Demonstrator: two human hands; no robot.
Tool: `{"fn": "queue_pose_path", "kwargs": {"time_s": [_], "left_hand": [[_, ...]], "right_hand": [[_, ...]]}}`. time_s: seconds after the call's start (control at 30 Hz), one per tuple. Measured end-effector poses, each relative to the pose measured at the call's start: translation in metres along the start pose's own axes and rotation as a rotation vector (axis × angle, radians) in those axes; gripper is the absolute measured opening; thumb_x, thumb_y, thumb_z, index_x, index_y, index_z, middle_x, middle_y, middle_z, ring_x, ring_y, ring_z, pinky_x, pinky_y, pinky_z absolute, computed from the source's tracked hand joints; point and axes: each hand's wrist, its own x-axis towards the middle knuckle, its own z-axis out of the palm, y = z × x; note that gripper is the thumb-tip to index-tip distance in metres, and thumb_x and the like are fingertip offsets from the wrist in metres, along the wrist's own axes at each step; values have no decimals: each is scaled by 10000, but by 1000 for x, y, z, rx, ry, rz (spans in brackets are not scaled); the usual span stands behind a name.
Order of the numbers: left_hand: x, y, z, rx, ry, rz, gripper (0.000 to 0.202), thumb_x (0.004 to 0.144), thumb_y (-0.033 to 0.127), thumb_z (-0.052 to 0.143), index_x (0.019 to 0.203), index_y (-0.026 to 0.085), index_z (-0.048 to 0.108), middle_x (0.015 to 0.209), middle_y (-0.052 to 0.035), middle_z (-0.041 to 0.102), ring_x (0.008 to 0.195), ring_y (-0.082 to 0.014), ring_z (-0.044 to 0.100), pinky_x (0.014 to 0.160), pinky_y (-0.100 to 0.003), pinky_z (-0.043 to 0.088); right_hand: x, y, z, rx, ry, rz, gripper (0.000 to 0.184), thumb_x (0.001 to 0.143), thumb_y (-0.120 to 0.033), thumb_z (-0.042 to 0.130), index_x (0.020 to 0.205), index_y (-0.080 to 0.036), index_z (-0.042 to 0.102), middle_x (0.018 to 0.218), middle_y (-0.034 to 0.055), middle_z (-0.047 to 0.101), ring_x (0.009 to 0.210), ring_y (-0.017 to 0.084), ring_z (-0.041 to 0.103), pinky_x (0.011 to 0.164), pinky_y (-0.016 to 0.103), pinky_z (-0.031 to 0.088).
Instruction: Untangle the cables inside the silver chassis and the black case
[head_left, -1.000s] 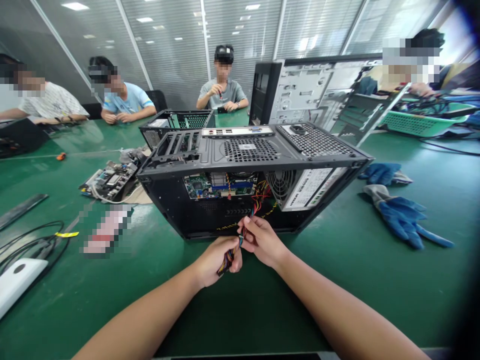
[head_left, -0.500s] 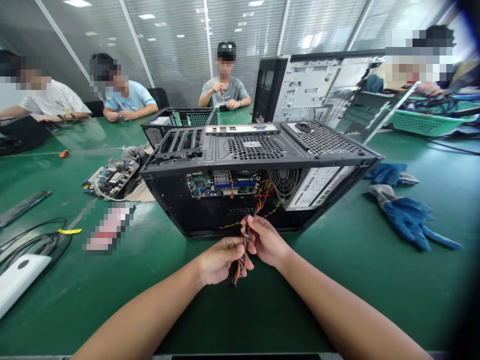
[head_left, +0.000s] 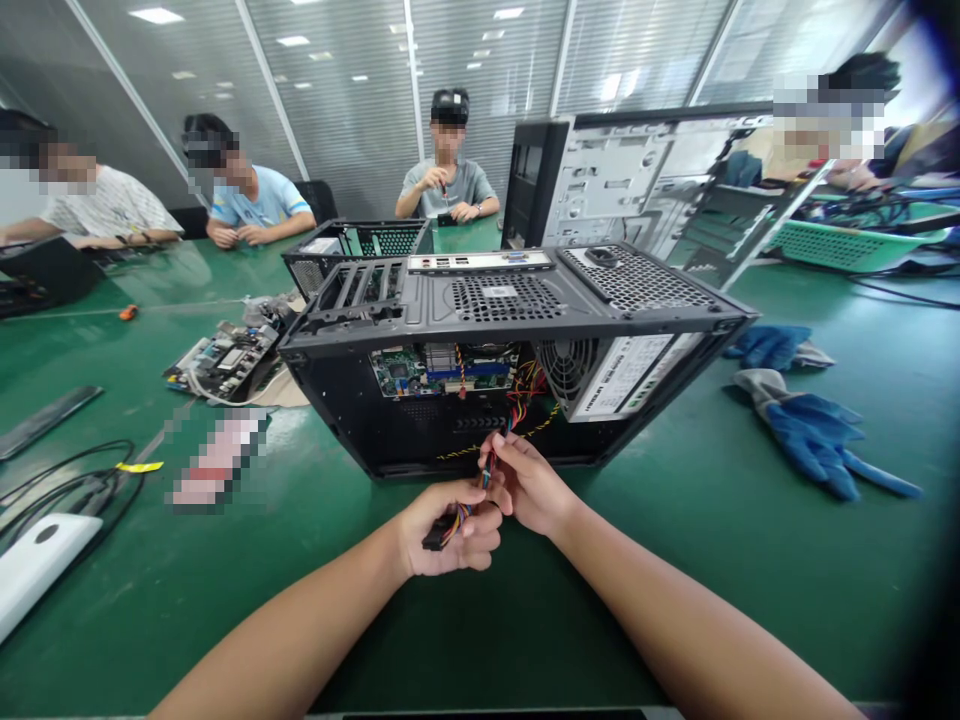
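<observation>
In front of me a black computer case [head_left: 420, 440] stands on the table with its side open. Its motherboard [head_left: 442, 372] and the power supply [head_left: 619, 380] show inside. A bundled multicolour power cable [head_left: 459, 517] runs out of the case to my hands. My left hand [head_left: 454, 525] is closed round the cable near its end, and the black connector [head_left: 436, 534] lies across the palm. Just above it, my right hand [head_left: 529, 480] pinches the same cable between thumb and fingers, nearer the case.
Blue gloves [head_left: 802, 425] lie to the right, a green basket [head_left: 847, 248] of cables behind them. A loose circuit board [head_left: 225, 360], black cables [head_left: 75, 490] and a white device [head_left: 45, 560] lie left. Another open case [head_left: 600, 185] stands behind. Several people sit around the table.
The cable's connector end has swung from hanging down below my left hand to lying leftward across its palm. My right hand has stayed nearly in place on the cable.
</observation>
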Motion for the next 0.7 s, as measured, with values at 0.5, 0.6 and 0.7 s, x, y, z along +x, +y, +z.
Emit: {"fn": "queue_pose_path", "kwargs": {"time_s": [0.5,0.6,0.7], "left_hand": [[5,-18,-17,43,27,213,210,920,310,569,1000,116,571,903,-89,715,738,-180,720,598,-264,593],[5,-18,-17,79,15,190,288,915,363,564,1061,117,596,983,-109,707,798,-214,721,525,-232,569],[6,-19,-16,126,-18,187,370,902,433,558,1050,101,624,855,-112,690,797,-234,702,492,-228,539]], "right_hand": [[1,2,-5,12,-38,35,232,815,-377,698,811,-156,626,695,10,684,331,39,480,346,159,406],[1,1,-4,16,-12,34,222,812,-376,705,791,-164,644,663,8,669,400,48,503,390,158,424],[1,1,-4,31,-13,25,214,797,-379,721,773,-176,656,640,1,654,475,69,535,452,173,454]]}}
